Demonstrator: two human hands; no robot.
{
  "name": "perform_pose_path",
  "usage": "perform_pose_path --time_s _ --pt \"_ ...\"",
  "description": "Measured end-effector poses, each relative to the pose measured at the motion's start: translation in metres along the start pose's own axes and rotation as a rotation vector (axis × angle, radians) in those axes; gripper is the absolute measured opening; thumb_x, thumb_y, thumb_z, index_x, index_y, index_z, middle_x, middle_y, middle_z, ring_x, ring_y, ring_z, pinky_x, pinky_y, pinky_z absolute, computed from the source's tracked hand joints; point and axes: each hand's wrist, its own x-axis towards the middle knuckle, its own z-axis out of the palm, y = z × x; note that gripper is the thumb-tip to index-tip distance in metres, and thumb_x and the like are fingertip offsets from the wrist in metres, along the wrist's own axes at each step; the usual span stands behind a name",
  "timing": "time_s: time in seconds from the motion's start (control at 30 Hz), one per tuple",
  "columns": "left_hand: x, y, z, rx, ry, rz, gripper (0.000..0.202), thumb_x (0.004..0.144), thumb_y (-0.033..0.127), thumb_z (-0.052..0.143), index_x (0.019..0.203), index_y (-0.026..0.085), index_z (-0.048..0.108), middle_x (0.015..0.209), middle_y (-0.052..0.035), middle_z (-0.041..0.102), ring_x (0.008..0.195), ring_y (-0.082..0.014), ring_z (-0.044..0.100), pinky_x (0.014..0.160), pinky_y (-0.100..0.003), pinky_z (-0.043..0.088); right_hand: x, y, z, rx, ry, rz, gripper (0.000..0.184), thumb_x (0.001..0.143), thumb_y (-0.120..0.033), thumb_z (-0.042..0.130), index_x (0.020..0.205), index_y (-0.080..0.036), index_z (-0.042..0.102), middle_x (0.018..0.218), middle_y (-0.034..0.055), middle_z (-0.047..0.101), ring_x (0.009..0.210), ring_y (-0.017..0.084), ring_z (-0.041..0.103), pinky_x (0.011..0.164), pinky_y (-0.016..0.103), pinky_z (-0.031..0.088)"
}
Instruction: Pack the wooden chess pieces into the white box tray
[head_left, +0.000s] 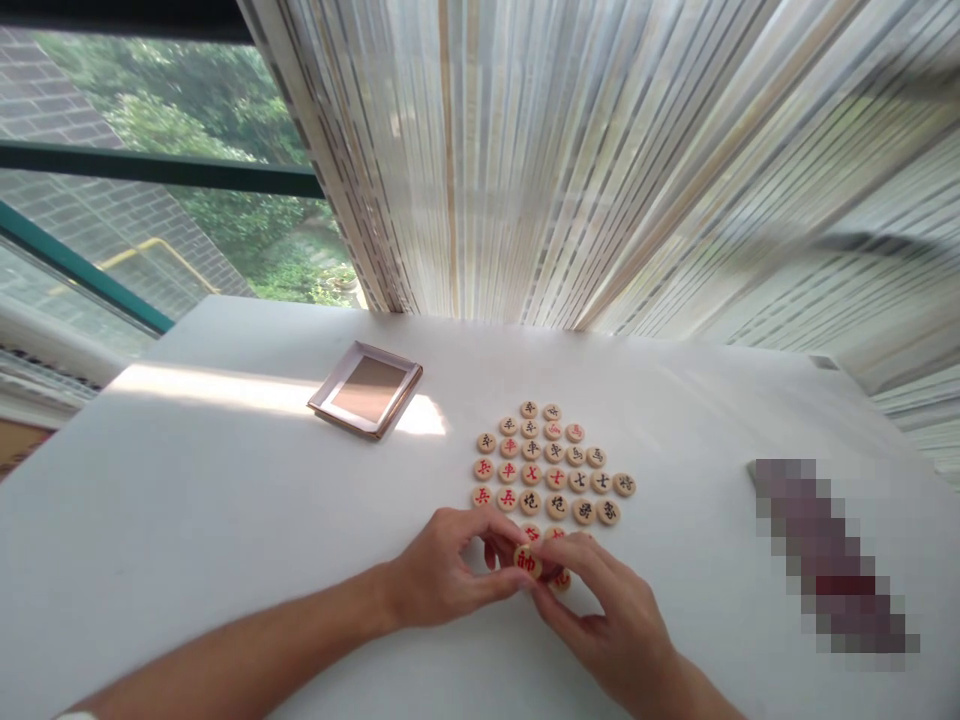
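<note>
Your left hand and right hand meet at 6 o'clock on the bench, both pinching one round wooden piece between fingertips. Fingers narrow on both hands, closed on the disc's rim. The piece sits just above the bench at the near edge of the cluster, tipped up so its red-character face points back at you. It's a disc, so no real long axis; the flat face is the only direction that matters.

Judgement: keep the pinch on the rim, not over the character, and keep the knuckles clear of the discs half hidden under your fingers so you don't nudge them.

Just beyond, toward 12 o'clock, the rest of the pieces lie flat in loose rows, faces up, red and black characters mixed, nearly touching one another. At 10 o'clock, well apart, a shallow square box lies open-side up, partly in sun. At 3 o'clock a blurred-out object lies on the bench. Far back: a striped curtain and a window.
</note>
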Motion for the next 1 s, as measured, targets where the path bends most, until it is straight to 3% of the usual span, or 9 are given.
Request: perform_pose_path --time_s 0.3,0.5,0.8,1.0 --pt "0.0009 0.0012 0.0005 -0.01 0.024 -0.02 0.022 0.077 0.028 0.084 0.086 0.013 0.071 0.069 -0.0013 0.072 0.059 -0.0094 0.061 0.06 -0.018 0.052 -0.0037 -0.0011 0.0056 -0.03 -0.05 -0.051 0.031 0.092 -0.009 0.066 0.116 -0.026 0.056 0.091 0.0024 0.074 0.078 0.015 0.072 0.072 0.023 0.059" --pt "0.0022 0.0046 0.0019 0.006 0.049 0.009 0.018 0.082 0.028 0.08 0.081 0.013 0.07 0.067 -0.0019 0.073 0.057 -0.0097 0.064 0.059 -0.017 0.054 -0.0053 -0.0004 0.0079 -0.052 -0.049 -0.04 0.025 0.092 -0.01 0.065 0.108 -0.026 0.055 0.086 0.0017 0.071 0.073 0.016 0.07 0.067 0.025 0.058" --pt "0.0006 0.0039 0.0015 0.091 0.032 -0.001 0.01 0.092 0.023 0.067 0.088 0.014 0.072 0.073 -0.0031 0.075 0.061 -0.0117 0.068 0.062 -0.019 0.055 -0.0035 0.0027 0.0067 -0.08 -0.001 -0.002 0.02 0.091 -0.014 0.066 0.106 -0.025 0.058 0.078 -0.0002 0.068 0.065 0.015 0.065 0.061 0.024 0.055" --pt "0.0023 0.0061 -0.0001 0.102 0.002 0.04 0.021 0.094 0.013 0.057 0.109 0.016 0.071 0.095 -0.0061 0.079 0.083 -0.0149 0.074 0.08 -0.022 0.058 -0.0021 0.0031 0.0026 -0.018 0.018 0.091 0.02 0.091 -0.013 0.067 0.104 -0.025 0.058 0.083 0.0003 0.069 0.064 0.013 0.063 0.062 0.023 0.056"
